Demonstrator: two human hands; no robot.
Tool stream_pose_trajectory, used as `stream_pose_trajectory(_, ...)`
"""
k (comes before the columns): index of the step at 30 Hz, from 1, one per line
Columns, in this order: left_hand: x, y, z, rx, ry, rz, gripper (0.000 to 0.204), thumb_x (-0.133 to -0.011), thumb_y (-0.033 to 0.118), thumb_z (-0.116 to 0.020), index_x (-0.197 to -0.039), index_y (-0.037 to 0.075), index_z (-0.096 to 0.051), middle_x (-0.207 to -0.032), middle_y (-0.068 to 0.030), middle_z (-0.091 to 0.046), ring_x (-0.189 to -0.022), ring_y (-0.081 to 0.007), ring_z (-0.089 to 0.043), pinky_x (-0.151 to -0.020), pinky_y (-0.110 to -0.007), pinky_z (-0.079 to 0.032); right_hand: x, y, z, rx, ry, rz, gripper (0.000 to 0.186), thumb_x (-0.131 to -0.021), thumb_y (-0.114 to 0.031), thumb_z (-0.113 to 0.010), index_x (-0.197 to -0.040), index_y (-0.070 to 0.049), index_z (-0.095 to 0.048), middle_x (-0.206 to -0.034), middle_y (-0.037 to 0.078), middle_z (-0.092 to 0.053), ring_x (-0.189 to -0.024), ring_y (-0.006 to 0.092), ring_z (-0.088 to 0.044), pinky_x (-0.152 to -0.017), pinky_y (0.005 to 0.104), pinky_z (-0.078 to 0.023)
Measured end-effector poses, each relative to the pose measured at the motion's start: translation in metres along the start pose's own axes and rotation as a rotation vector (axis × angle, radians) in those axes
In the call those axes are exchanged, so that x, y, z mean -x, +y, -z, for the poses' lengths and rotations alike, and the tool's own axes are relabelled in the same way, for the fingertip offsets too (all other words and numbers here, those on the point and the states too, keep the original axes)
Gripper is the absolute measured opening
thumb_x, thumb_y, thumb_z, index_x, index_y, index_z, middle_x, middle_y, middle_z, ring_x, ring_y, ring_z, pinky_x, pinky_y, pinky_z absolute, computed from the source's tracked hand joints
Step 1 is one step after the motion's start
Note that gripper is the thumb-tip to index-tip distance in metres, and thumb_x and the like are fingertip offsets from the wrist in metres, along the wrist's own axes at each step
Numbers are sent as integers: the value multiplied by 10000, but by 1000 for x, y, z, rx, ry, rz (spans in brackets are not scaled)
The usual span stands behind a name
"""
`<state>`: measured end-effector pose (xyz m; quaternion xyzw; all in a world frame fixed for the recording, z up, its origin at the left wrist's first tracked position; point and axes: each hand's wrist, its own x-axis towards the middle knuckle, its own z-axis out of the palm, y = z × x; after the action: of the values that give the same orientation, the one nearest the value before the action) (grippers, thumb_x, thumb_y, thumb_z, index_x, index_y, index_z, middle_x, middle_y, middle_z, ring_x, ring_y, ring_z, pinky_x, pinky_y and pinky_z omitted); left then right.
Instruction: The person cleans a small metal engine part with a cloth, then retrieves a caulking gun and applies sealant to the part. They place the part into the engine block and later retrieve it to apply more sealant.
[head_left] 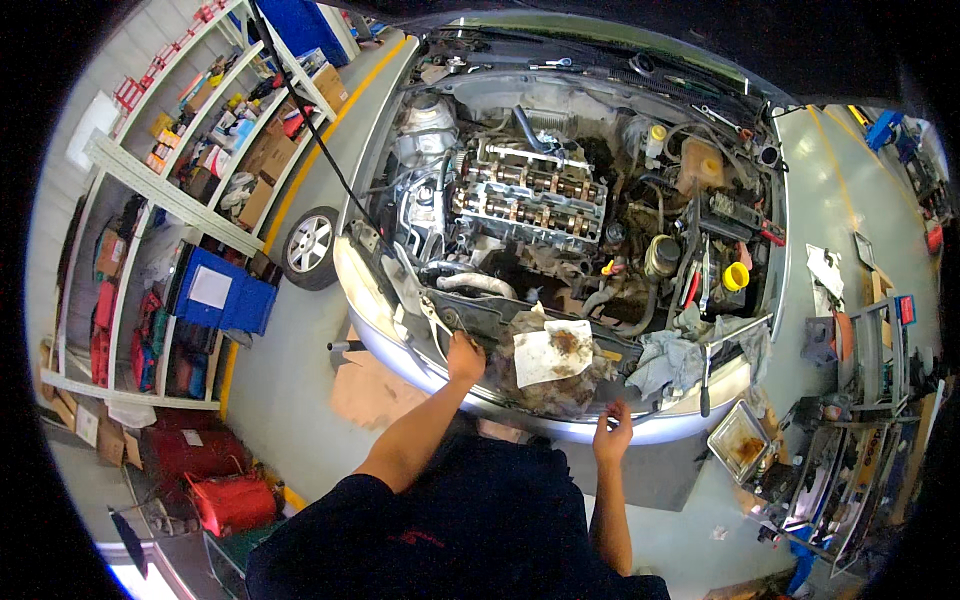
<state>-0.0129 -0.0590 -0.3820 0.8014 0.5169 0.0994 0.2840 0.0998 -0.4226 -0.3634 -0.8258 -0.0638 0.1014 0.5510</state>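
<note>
My left hand (pixel 465 358) is closed at the handle end of silver pliers (pixel 433 318), over the front edge of the engine bay. The pliers' jaws point away from me, toward the headlight side. My right hand (pixel 612 437) is held just in front of the bumper, its fingers curled together; a small dark thing seems to be at the fingertips, too small to name. Between and beyond my hands, an oil-stained white cloth (pixel 553 352) lies on a dirty brown rag (pixel 530 385) over the front panel.
The opened engine (pixel 530 195) shows its camshafts. Grey rags (pixel 670 362) and a long-handled ratchet (pixel 706 380) lie at the front right. A yellow cup (pixel 736 276) stands by the battery. A prop rod (pixel 315 125) slants up at left; a loose wheel (pixel 311 248) stands beyond.
</note>
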Motion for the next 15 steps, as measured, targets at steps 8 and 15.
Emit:
stream_pose_trajectory(8,49,-11,-7,-5,-19,-112,442,-872,152,-740,-1213,-19,-514,-1181,-275,-588,-1050,-495,-629,-908,-549,-527,49,54,40,-4,20,-161,462,-901,10,-647,-1361,-10,-606,-1082,119,-720,-891,187,-696,-734,318,-570)
stream_pose_trajectory(15,75,20,-4,95,-259,-191,452,-862,259,-829,-1141,-8,-595,-1007,-241,-689,-976,-422,-683,-851,-497,-540,154,213,69,-374,359,-615,418,-935,-52,-646,-1340,29,-580,-1083,172,-689,-860,250,-676,-719,370,-581)
